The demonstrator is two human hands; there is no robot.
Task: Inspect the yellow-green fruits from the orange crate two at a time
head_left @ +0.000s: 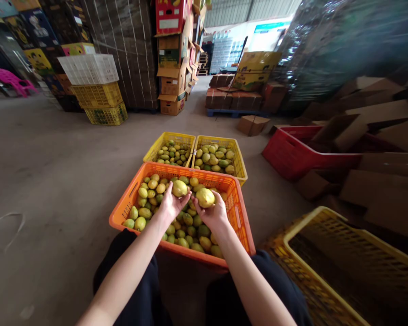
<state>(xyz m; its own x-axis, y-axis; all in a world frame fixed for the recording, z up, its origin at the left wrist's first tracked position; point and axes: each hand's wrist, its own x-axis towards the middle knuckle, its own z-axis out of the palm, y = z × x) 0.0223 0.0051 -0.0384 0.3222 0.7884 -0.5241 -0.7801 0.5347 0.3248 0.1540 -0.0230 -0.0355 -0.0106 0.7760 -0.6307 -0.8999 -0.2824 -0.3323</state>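
Note:
My left hand (172, 204) holds a yellow lemon (179, 188), its fingers curled around the underside. In my right hand (213, 212) is a larger yellow lemon (205, 198), gripped between thumb and fingers. Both hands are close together over an orange plastic crate (240, 217), which holds many green and yellow lemons (144, 212). Just beyond it, two yellow crates stand side by side: the left crate (151, 148) has mostly greenish lemons (172, 152), the right crate (240, 159) paler yellow ones (213, 158). My forearms hide part of the orange crate's contents.
To the right are a yellow crate (321, 271) and a red crate (280, 156) with cardboard (384, 113) heaped around it. Stacked white and yellow crates (98, 97) stand at the back left. A small carton (253, 125) lies on the floor near a loaded blue pallet (224, 112).

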